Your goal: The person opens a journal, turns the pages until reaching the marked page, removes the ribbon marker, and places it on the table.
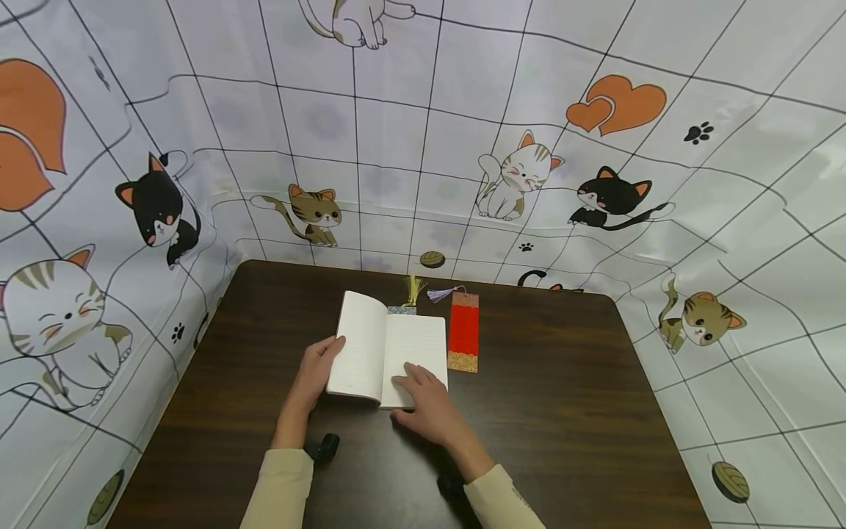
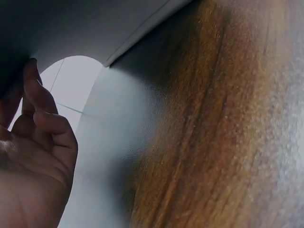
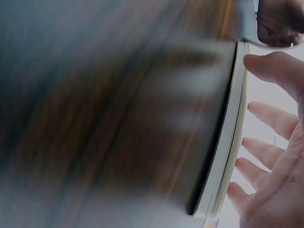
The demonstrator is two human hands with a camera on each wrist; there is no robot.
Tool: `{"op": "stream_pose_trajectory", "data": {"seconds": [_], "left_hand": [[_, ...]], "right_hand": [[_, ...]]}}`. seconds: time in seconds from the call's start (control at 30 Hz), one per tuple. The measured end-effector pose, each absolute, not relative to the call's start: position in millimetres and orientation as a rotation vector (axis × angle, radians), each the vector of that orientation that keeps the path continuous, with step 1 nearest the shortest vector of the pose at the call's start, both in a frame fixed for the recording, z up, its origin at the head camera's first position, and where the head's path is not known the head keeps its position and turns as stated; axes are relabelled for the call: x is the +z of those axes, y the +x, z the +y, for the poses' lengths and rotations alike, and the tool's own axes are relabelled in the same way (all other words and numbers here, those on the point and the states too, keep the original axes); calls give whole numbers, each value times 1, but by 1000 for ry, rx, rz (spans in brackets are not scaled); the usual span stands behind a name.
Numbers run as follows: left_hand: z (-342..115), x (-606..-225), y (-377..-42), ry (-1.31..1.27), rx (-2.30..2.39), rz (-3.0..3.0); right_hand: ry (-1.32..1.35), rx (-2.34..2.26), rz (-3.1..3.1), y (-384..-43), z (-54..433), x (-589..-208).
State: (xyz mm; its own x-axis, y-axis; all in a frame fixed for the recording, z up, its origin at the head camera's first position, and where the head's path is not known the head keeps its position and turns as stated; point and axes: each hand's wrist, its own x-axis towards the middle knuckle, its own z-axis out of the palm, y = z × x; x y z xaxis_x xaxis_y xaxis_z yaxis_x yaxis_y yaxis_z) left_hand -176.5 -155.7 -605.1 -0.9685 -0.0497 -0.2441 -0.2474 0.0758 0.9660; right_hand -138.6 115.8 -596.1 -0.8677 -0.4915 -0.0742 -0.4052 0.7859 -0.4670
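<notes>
An open notebook (image 1: 360, 345) with pale pages lies on the table, its left side lifted off the surface. At its left edge my left hand (image 1: 316, 375) grips the raised cover, the thumb on the page side. In the left wrist view, bent fingers (image 2: 50, 123) sit behind the dark underside of the cover (image 2: 109, 23). Fingers spread, my right hand (image 1: 429, 408) rests on the lower right page. From the right wrist, the page block's edge (image 3: 228, 142) shows beside that hand's fingertips (image 3: 254, 61).
A red bookmark (image 1: 464, 330) with gold ends and a purple tassel lies right of the notebook. Behind the notebook's top edge, a grey-blue bookmark (image 1: 402, 310) with a yellow tassel is partly covered. Cat-print sheeting (image 1: 396, 184) surrounds the dark wooden table (image 1: 562, 411).
</notes>
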Motion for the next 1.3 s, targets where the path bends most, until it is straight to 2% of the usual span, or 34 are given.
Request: {"op": "stream_pose_trajectory", "data": {"seconds": [0.47,0.87,1.3], "left_hand": [[-153,-607,-178,-304,2008,2197],[-154,-613,-180,-315,2024,2140],[-153,-610,-177,-270,2045,2128]], "right_hand": [[-693,-650,2737,-148,134,-596],[-792,-600,2787,-150,141,-589],[-633,-615,2871,-155,146,-579]]}}
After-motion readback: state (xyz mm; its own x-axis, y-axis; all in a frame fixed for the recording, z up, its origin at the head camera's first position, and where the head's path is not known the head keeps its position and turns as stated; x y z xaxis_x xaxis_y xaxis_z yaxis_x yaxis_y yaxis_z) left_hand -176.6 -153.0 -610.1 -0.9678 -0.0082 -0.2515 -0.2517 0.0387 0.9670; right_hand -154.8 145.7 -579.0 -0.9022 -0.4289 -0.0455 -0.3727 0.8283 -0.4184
